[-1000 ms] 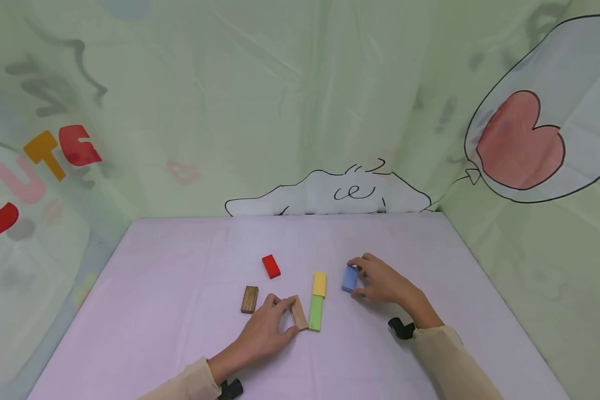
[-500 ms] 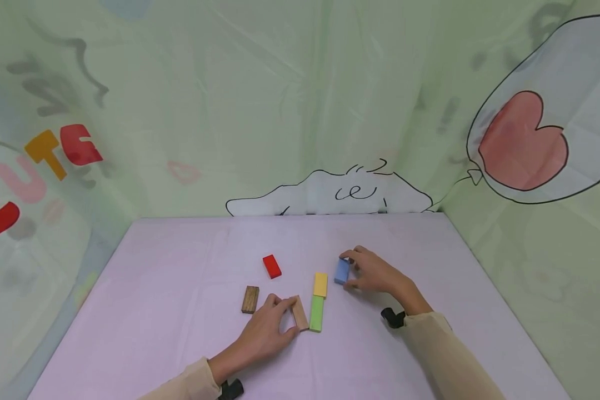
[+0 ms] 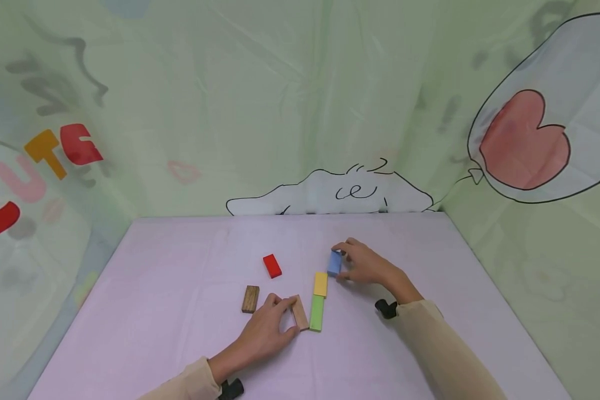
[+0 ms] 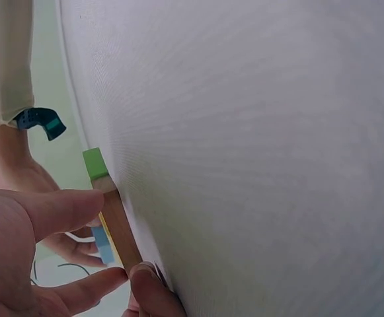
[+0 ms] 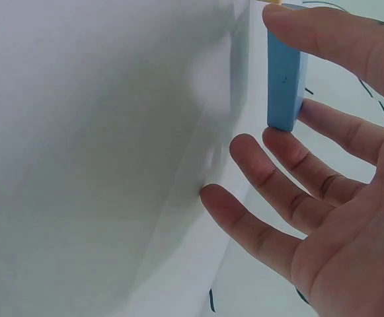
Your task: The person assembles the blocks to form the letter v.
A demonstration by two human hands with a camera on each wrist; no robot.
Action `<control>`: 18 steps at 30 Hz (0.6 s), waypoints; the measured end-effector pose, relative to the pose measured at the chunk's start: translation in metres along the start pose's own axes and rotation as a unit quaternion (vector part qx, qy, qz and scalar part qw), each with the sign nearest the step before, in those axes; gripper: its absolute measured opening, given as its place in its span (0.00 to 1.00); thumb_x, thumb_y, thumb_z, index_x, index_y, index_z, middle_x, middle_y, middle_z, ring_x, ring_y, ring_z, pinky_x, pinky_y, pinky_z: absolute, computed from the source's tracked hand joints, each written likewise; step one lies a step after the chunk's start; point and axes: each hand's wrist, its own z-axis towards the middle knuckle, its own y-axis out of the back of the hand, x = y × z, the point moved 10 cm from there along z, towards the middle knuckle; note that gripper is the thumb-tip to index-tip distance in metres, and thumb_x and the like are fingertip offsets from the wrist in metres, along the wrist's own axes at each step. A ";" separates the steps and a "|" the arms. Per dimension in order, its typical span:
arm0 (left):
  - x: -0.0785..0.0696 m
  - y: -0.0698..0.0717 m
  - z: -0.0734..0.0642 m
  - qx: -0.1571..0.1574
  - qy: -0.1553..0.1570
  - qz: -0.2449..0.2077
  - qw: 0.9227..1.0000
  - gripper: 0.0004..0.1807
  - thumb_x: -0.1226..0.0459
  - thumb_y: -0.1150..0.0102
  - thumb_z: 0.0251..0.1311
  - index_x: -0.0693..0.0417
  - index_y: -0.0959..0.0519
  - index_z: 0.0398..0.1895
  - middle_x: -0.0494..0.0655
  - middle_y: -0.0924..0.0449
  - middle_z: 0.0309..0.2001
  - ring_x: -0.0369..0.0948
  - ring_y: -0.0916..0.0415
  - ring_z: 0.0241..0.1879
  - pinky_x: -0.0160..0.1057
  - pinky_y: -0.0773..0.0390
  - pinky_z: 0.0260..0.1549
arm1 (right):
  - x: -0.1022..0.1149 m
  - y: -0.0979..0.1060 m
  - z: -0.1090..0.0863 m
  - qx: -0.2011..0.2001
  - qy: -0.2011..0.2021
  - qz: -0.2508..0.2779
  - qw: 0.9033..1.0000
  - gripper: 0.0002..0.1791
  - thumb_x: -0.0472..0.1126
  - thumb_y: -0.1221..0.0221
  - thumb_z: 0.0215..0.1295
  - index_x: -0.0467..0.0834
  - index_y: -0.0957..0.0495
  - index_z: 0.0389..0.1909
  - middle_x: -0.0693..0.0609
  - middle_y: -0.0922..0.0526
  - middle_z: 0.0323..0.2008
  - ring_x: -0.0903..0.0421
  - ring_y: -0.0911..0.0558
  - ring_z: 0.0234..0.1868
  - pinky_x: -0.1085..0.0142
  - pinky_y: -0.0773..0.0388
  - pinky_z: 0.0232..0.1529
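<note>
Head view: blue block point(image 3: 334, 263), plain, rectangular, smooth, right of centre just beyond the yellow block point(image 3: 320, 284); right hand point(image 3: 367, 264) holds it by its two ends. Pale wood block point(image 3: 300, 314), unpainted, slightly angled, lower centre; left hand point(image 3: 266, 328) grips it, also end to end. Green block point(image 3: 316, 314) just right of the wood one, its far end meeting the yellow. Red block point(image 3: 272, 266) and dark brown block point(image 3: 250, 299), grain visible, lie apart, further left. Writing: pink U point(image 3: 20, 179) and orange T point(image 3: 45, 154) readable at left; red E-like letter point(image 3: 80, 144) beside them. Worktop point(image 3: 180, 255) has a pale lilac cover; pale green sheeting point(image 3: 230, 111) around it, printed balloon point(image 3: 592, 100) with red heart point(image 3: 525, 141) upper right. Beige sleeves point(image 3: 445, 344).

Left wrist view: wood block lower left, narrow side showing, thumb at one end, fingers at the other; green block's end just above it, blue block partly hidden behind.

Right wrist view: blue block upper right, small dark speck on its face, between thumb and fingers; remaining fingers spread. Contact with worktop: can't tell.
</note>
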 end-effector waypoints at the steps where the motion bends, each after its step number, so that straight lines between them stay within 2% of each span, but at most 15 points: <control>1: 0.000 0.000 0.000 0.000 0.000 -0.001 1.000 0.35 0.58 0.28 0.62 0.50 0.24 0.73 0.49 0.26 0.50 0.35 0.34 0.34 0.31 0.32 0.30 | 0.000 0.001 0.001 0.000 -0.002 0.001 1.000 0.39 0.44 0.23 0.60 0.43 0.25 0.71 0.42 0.21 0.59 0.48 0.19 0.56 0.53 0.16 0.57; 18: -0.002 0.001 -0.001 0.002 0.006 -0.006 1.000 0.35 0.58 0.27 0.62 0.50 0.24 0.73 0.49 0.26 0.49 0.35 0.35 0.33 0.32 0.33 0.28 | 0.012 0.004 0.016 0.018 0.010 0.008 1.000 0.39 0.47 0.23 0.60 0.44 0.25 0.71 0.42 0.21 0.59 0.46 0.19 0.57 0.54 0.16 0.57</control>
